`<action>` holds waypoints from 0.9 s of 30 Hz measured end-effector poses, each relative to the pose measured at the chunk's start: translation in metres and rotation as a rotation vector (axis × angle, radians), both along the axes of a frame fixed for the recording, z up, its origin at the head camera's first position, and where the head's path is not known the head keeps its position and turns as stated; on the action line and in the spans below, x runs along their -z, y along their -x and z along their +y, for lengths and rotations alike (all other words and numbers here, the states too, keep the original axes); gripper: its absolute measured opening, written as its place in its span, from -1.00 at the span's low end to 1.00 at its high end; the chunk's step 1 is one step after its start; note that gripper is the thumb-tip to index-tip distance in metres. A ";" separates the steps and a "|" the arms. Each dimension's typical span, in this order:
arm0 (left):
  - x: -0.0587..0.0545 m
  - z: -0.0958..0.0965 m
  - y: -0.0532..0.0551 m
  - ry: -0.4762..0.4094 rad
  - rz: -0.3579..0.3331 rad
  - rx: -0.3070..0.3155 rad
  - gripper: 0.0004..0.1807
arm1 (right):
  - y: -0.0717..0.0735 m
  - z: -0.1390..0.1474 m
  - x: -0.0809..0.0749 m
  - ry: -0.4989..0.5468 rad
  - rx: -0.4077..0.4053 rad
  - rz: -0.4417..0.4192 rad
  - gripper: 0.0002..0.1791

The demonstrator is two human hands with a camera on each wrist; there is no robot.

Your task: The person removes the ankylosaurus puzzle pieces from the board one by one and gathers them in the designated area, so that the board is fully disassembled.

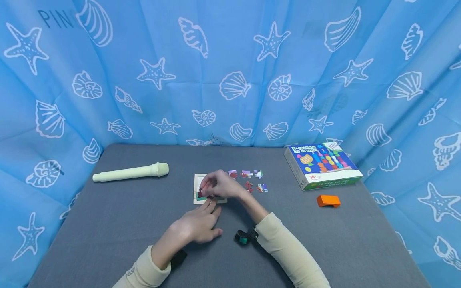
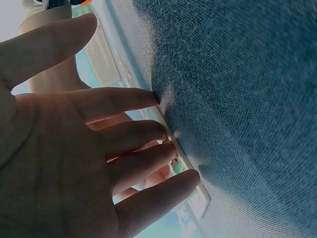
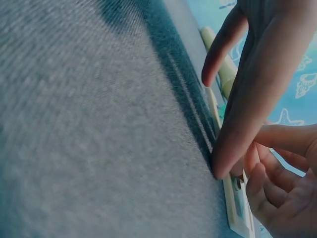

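Note:
A jigsaw tray with a pale wooden rim (image 1: pixel 195 187) lies mid-table, with green and dark picture areas showing inside. My right hand (image 1: pixel 221 185) is over it, thumb and fingers pinched at a small dark red puzzle piece (image 1: pixel 200 193) at the tray's left side; the fingers partly cover it. My left hand (image 1: pixel 199 224) lies palm down with its fingers extended, fingertips at the tray's near edge. The left wrist view shows those straight fingers (image 2: pixel 143 163) along the rim. In the right wrist view, the right hand (image 3: pixel 282 183) has curled fingers above the tray.
Several loose puzzle pieces (image 1: pixel 249 186) lie right of the tray. A pale green microphone-shaped object (image 1: pixel 131 173) lies at the left. At the right are a colourful box (image 1: pixel 322 165) and an orange arched block (image 1: pixel 328 201). A blue curtain (image 1: pixel 230 80) hangs behind the table.

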State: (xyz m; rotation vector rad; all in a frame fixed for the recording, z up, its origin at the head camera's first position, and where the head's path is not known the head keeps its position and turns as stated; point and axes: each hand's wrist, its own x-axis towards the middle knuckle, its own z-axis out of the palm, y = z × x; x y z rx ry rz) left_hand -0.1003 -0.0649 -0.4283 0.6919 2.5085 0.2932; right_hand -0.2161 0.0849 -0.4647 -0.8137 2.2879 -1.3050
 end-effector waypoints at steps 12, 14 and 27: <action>0.000 -0.002 0.001 -0.008 0.005 -0.008 -0.21 | -0.008 0.028 -0.013 0.058 0.032 -0.031 -0.85; 0.000 -0.001 0.001 -0.008 0.003 -0.014 -0.20 | -0.010 0.035 -0.017 0.045 0.053 -0.028 -0.84; 0.000 -0.002 0.001 -0.012 0.016 -0.014 -0.21 | -0.021 0.093 -0.016 -0.029 0.109 -0.028 -0.82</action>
